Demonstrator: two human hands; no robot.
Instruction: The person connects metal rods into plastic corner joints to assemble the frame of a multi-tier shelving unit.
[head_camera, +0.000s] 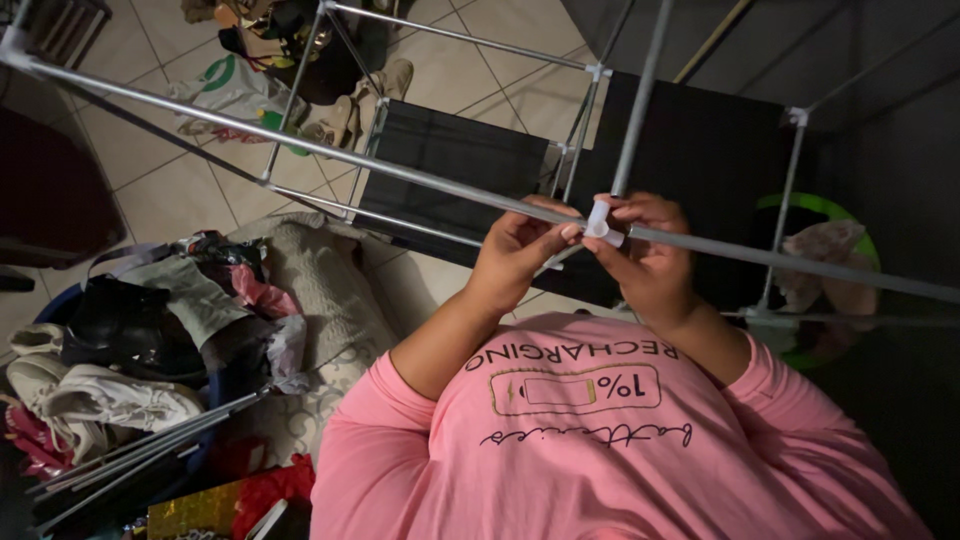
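We have both hands up at chest height on a small white plastic connector (598, 224) that sits where the long metal rod (330, 152) of the frame meets an upright rod (638, 90). Our left hand (515, 245) is closed around the long rod just beside the connector, thumb and forefinger pinching toward it, which seems to steady the rod so the joint does not swing. Our right hand (650, 250) is curled on the other side, fingertips (600, 212) gripping the connector itself from above and behind; the palm is hidden, so how tightly it clamps we cannot tell. Both wrists bend inward and the forearms, in pink sleeves (380, 430), rise from the body and converge on the joint. Beyond our hands the frame carries on: a black fabric shelf panel (450, 160) hangs between thinner rods, just past the left knuckles. Well below and to the left of the left hand lie a bundle of spare rods (140, 450), white sneakers (100, 400) and a heap of clothes (200, 290) on the tiled floor (180, 190).
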